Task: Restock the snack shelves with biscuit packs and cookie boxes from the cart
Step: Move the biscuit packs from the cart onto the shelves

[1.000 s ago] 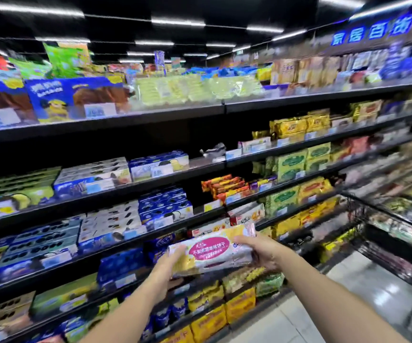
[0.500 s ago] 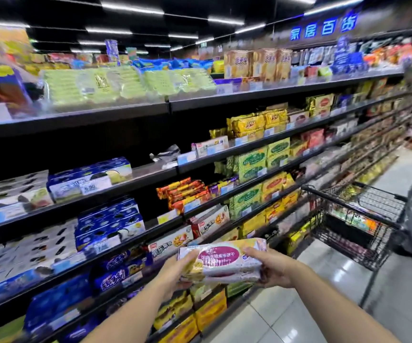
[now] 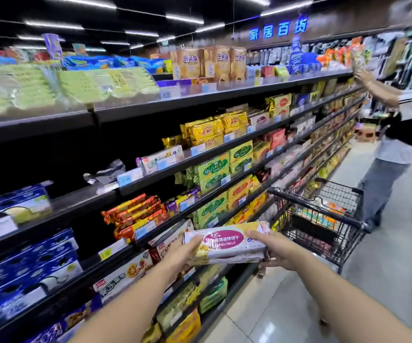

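The biscuit pack is gripped by the left hand and right hand at its ends, long axis crosswise, parallel to the shelf edge just beyond.

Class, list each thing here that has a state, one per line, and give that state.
Pink-and-yellow plastic biscuit pack: held level, off the shelves.
Left hand: gripping its left end.
Right hand: gripping its right end.
Black wire shopping cart: standing, partly loaded.
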Demonstrator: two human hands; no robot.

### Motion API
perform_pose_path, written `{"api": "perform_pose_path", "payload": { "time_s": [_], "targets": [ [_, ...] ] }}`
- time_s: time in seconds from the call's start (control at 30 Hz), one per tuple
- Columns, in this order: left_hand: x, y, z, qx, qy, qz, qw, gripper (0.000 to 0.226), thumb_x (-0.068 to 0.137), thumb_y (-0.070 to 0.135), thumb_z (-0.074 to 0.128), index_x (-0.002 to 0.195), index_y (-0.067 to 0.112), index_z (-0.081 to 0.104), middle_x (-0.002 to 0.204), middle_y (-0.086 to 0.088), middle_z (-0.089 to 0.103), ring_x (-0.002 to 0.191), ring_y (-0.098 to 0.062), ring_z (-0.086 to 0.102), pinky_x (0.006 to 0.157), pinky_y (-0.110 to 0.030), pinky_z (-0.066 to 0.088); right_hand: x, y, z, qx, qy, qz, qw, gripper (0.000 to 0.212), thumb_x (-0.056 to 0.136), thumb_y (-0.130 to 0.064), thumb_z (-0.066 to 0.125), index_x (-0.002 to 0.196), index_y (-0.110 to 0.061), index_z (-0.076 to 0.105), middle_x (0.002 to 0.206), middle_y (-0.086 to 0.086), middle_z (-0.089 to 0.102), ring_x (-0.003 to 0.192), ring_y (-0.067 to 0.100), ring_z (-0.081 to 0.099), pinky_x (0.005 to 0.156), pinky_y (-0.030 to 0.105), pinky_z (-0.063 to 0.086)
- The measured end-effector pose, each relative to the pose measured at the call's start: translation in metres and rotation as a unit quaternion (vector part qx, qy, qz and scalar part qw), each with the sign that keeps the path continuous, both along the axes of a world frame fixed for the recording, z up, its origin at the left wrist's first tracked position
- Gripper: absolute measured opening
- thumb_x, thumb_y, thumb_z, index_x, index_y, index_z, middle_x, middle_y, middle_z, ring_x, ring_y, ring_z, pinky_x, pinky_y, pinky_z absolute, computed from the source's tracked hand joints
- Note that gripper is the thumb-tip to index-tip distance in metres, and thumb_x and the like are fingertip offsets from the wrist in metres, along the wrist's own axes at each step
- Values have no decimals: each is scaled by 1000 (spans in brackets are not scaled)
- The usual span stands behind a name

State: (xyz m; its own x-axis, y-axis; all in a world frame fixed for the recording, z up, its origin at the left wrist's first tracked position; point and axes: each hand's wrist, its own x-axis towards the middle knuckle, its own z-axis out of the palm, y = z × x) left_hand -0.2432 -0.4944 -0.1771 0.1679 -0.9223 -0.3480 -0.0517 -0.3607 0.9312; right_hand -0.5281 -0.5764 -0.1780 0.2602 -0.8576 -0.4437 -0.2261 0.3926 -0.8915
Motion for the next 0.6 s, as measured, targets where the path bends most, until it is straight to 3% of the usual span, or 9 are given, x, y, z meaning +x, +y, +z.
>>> {"api": "perform_pose_path", "payload": {
  "time_s": [0.03, 0.1, 0.17, 0.2, 0.3, 0.37, 0.47, 0.53, 0.6],
  "targets": [
    [-9, -13, -2, -7, -10, -8, 1000, 70, 66, 75, 73, 119, 31, 56, 89, 22, 73, 79, -4, 70, 68, -28, 52, -10, -12, -1, -1, 0, 1, 1000, 88, 44, -66, 92, 115, -22, 64, 97, -2, 78, 99, 25, 72, 80, 45, 61],
    [-30, -38, -5, -16, -29, -4, 999, 85, 67, 75, 72, 131, 22, 55, 119, 10, 71, 97, -9, 69, 91, -40, 55, -29, -36, -2, 1, -3, 8, 1000, 87, 42, -68, 91, 113, -23, 65, 99, -2, 78, 102, 25, 71, 81, 44, 59],
    [-54, -56, -7, -1, -35, 18, 999, 92, 73, 73, 71, 141, 16, 48, 146, -2, 53, 124, -21, 57, 111, -50, 42, -47, -59, -4, 14, -3, 15, 1000, 87, 41, -69, 90, 112, -25, 66, 99, -2, 78, 103, 24, 70, 78, 40, 58],
    [-65, -65, -10, 5, -33, 29, 999, 85, 77, 70, 71, 138, 16, 50, 144, -2, 53, 124, -23, 56, 111, -49, 41, -56, -69, -6, 21, -2, 19, 1000, 87, 42, -69, 89, 114, -24, 65, 100, -2, 78, 103, 24, 71, 77, 39, 58],
    [-93, -93, -18, 5, -32, 56, 998, 37, 83, 61, 70, 91, 30, 51, 93, 12, 59, 79, -6, 59, 83, -32, 50, -83, -98, -8, 30, -6, 41, 999, 84, 48, -68, 86, 117, -24, 64, 102, 0, 78, 101, 24, 72, 78, 39, 57],
    [-114, -107, -13, 13, -33, 70, 997, 35, 85, 58, 70, 83, 33, 45, 78, 19, 52, 64, 5, 53, 58, -21, 46, -99, -120, -9, 32, -4, 52, 998, 81, 53, -67, 84, 118, -24, 63, 103, 2, 78, 100, 25, 72, 82, 41, 56],
    [-141, -127, -8, 23, -37, 106, 993, 36, 85, 55, 72, 78, 31, 47, 71, 23, 51, 48, 10, 53, 38, -12, 41, -118, -151, -9, 41, -1, 71, 997, 70, 68, -61, 81, 122, -20, 62, 105, 5, 77, 94, 27, 71, 81, 41, 53],
    [-154, -147, -12, 26, -29, 124, 991, 32, 83, 55, 74, 80, 27, 59, 68, 22, 62, 53, 6, 62, 41, -16, 47, -130, -173, -8, 48, -7, 80, 996, 64, 75, -58, 79, 124, -21, 62, 108, 4, 76, 94, 26, 70, 82, 41, 52],
    [-166, -170, -14, 43, -16, 114, 992, 41, 83, 58, 73, 96, 19, 71, 80, 11, 76, 77, -10, 72, 62, -25, 55, -140, -197, -8, 56, -15, 77, 995, 61, 78, -56, 78, 127, -24, 60, 115, 3, 74, 106, 27, 68, 96, 43, 50]
  ]
}}
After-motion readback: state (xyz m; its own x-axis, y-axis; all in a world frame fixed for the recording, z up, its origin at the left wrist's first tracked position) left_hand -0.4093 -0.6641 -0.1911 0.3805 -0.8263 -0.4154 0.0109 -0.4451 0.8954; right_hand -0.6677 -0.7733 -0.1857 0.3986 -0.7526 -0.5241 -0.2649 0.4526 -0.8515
